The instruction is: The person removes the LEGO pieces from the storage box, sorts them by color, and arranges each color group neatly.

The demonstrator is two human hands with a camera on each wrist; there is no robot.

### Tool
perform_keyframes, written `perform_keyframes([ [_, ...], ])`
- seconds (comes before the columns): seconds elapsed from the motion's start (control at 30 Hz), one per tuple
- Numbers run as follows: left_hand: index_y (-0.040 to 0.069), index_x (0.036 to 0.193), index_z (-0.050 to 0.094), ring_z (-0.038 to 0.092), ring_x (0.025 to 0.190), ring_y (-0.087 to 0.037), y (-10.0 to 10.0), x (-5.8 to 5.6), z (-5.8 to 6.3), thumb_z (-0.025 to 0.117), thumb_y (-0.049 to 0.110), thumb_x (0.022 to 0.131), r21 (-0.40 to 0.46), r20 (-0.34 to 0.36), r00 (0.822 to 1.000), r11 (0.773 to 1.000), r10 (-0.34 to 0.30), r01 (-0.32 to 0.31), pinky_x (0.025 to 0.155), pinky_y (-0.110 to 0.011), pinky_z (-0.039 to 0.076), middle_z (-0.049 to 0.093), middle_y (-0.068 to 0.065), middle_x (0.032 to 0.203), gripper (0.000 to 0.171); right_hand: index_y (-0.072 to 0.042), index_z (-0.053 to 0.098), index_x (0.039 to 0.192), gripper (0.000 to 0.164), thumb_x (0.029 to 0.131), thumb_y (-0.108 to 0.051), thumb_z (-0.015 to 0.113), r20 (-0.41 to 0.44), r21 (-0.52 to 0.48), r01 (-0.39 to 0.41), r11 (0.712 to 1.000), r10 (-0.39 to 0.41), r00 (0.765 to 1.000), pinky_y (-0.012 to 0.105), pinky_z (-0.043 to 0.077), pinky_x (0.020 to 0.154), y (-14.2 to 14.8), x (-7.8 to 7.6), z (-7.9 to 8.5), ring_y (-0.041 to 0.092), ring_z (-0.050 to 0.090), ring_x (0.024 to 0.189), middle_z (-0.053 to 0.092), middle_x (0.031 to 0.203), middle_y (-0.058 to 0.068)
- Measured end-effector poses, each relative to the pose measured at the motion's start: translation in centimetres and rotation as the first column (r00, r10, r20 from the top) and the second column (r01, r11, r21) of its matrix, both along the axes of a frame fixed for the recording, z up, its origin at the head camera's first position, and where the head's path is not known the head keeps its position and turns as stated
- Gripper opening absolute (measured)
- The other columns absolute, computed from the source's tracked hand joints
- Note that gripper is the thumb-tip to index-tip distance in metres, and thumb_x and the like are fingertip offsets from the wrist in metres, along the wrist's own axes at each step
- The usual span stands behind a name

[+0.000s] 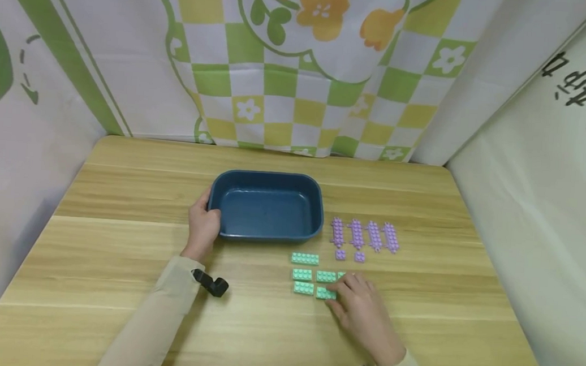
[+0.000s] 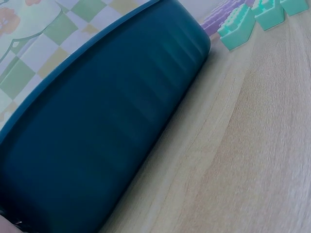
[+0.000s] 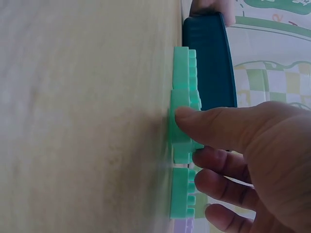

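My left hand (image 1: 202, 229) grips the left rim of a dark blue plastic basin (image 1: 264, 240), thumb over the near left corner. Nothing lies inside the basin. In the head view, my right hand (image 1: 362, 315) pinches the right end of a green toy brick (image 1: 324, 293) in the front row. The right wrist view shows the thumb (image 3: 197, 121) against that brick's near side; the index fingertip is partly hidden. Around it lie further green bricks (image 1: 305, 259), one of them partly covered by the fingers.
Behind the green bricks, several long purple pieces (image 1: 356, 234) stand in a row right of the basin, with two small purple bricks (image 1: 340, 255) in front. The wooden table (image 1: 87, 282) meets a checkered cloth (image 1: 298, 109) at its back edge.
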State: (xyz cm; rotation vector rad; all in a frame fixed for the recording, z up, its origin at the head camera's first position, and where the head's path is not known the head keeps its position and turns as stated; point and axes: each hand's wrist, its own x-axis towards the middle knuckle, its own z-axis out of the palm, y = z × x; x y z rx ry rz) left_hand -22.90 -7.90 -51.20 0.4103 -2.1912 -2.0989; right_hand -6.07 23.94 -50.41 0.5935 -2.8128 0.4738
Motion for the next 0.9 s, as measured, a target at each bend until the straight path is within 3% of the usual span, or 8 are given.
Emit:
perform_keyframes([
  [0.43,0.007,0.147,0.041,0.031,0.139,-0.017,0.3,0.3,-0.2,0.039,-0.013,0.08,0.01,0.017,1.0,1.0,-0.019,0.019,0.114,-0.032,0.026,0.04,-0.005,0.151,0.07,-0.014,0.072,0.101,0.032,0.071,-0.019,0.084,0.028,-0.024,0.032,0.999,-0.031,0.999,0.034,0.049,0.079,0.2,0.7,0.0,0.013,0.056,0.09,0.06,0.095,-0.006],
  [0.53,0.008,0.147,0.041,0.031,0.139,-0.016,0.4,0.2,-0.3,0.039,-0.013,0.08,0.005,0.016,1.0,1.0,-0.02,0.02,0.114,-0.032,0.026,0.04,-0.005,0.151,0.07,-0.014,0.072,0.102,0.034,0.071,-0.019,0.084,0.007,-0.077,0.031,0.997,-0.031,0.999,0.035,0.051,0.079,0.6,0.8,0.2,0.013,0.057,0.09,0.06,0.096,-0.005],
  [0.63,0.008,0.147,0.042,0.03,0.139,-0.016,0.4,0.1,-0.4,0.04,-0.012,0.08,-0.001,0.02,1.0,1.0,-0.019,0.019,0.115,-0.032,0.025,0.04,-0.004,0.151,0.07,-0.01,0.07,0.103,0.032,0.073,-0.014,0.083,-0.012,-0.21,0.054,0.976,-0.058,0.998,0.034,0.054,0.076,1.9,0.6,0.4,0.013,0.058,0.088,0.062,0.098,-0.003],
  [0.7,0.008,0.147,0.041,0.03,0.14,-0.017,0.4,0.1,-0.5,0.039,-0.012,0.08,-0.005,0.031,0.999,1.0,-0.024,0.025,0.115,-0.033,0.025,0.039,-0.005,0.151,0.07,-0.007,0.07,0.103,0.027,0.078,-0.009,0.079,-0.013,-0.327,0.126,0.936,-0.137,0.99,0.029,0.053,0.074,3.2,0.3,0.2,0.011,0.058,0.087,0.062,0.096,-0.003],
  [0.73,0.008,0.148,0.04,0.029,0.14,-0.018,0.3,0.1,-0.6,0.039,-0.011,0.081,-0.005,0.04,0.999,1.0,-0.029,0.029,0.115,-0.033,0.025,0.038,-0.005,0.152,0.07,-0.006,0.07,0.103,0.023,0.08,-0.007,0.077,-0.004,-0.392,0.179,0.902,-0.196,0.981,0.025,0.052,0.073,3.9,0.1,0.1,0.01,0.058,0.086,0.063,0.096,-0.003],
  [0.8,0.009,0.148,0.039,0.028,0.141,-0.019,0.3,0.1,-0.9,0.039,-0.011,0.081,-0.011,0.066,0.997,0.999,-0.037,0.038,0.115,-0.034,0.025,0.037,-0.005,0.153,0.07,-0.004,0.069,0.103,0.018,0.085,-0.004,0.071,0.012,-0.507,0.283,0.814,-0.322,0.947,0.019,0.048,0.071,5.5,-0.3,-0.5,0.007,0.055,0.084,0.063,0.094,-0.002],
  [0.9,0.011,0.15,0.036,0.026,0.142,-0.019,0.1,0.2,-1.5,0.039,-0.009,0.082,-0.014,0.104,0.993,0.998,-0.055,0.057,0.115,-0.035,0.024,0.034,-0.005,0.154,0.071,-0.003,0.07,0.106,0.015,0.091,-0.005,0.064,0.052,-0.623,0.415,0.663,-0.495,0.867,0.013,0.042,0.069,7.7,-0.6,-1.6,0.005,0.053,0.082,0.064,0.093,0.004],
])
